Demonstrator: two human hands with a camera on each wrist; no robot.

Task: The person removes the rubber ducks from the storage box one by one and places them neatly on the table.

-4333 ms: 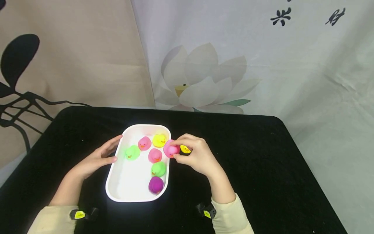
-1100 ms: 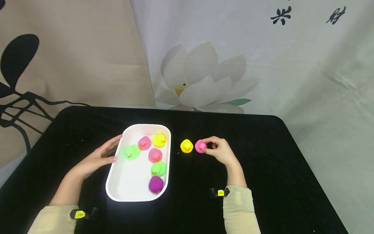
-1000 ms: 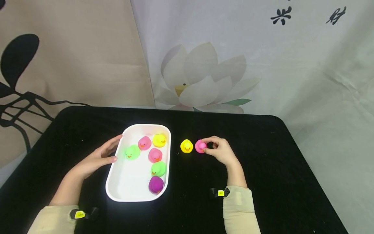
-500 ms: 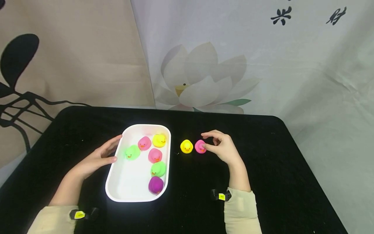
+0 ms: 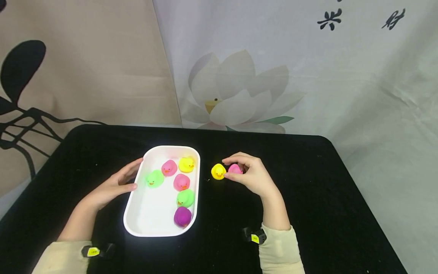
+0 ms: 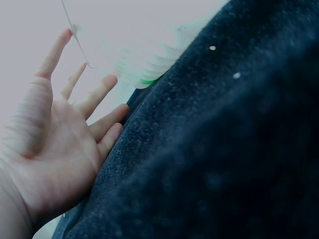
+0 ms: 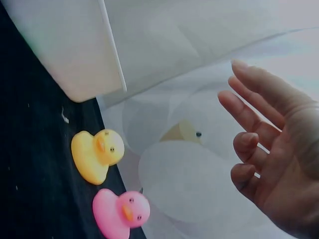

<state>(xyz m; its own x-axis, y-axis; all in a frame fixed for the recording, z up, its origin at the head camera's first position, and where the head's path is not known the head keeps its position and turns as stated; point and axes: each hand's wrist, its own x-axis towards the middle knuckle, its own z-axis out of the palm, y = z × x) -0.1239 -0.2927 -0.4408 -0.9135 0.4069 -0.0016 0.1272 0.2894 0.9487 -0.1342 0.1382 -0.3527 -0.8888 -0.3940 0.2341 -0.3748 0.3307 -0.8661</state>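
My left hand (image 5: 111,188) rests with spread fingertips against the left rim of a white tray (image 5: 145,220). Inside the tray are rubber ducks: two pink, two green, one yellow (image 5: 186,164) and one purple (image 5: 183,216). On the black tabletop right of the tray sit a yellow rubber duck (image 5: 218,171) and a pink rubber duck (image 5: 234,168), side by side. Over the pink one hovers my right hand (image 5: 254,173), partly hiding it in the head view. In the right wrist view its fingers are apart from both ducks and hold nothing.
The black-covered table (image 5: 325,213) stretches well to the right of the ducks. Behind it hangs a pale curtain (image 5: 359,83) with a printed lotus. Small bits of lint lie on the cloth.
The right hand carried a pink duck out over the tray's right rim and set it beside the yellow one. It then let go and shifted left. The left hand stayed put.
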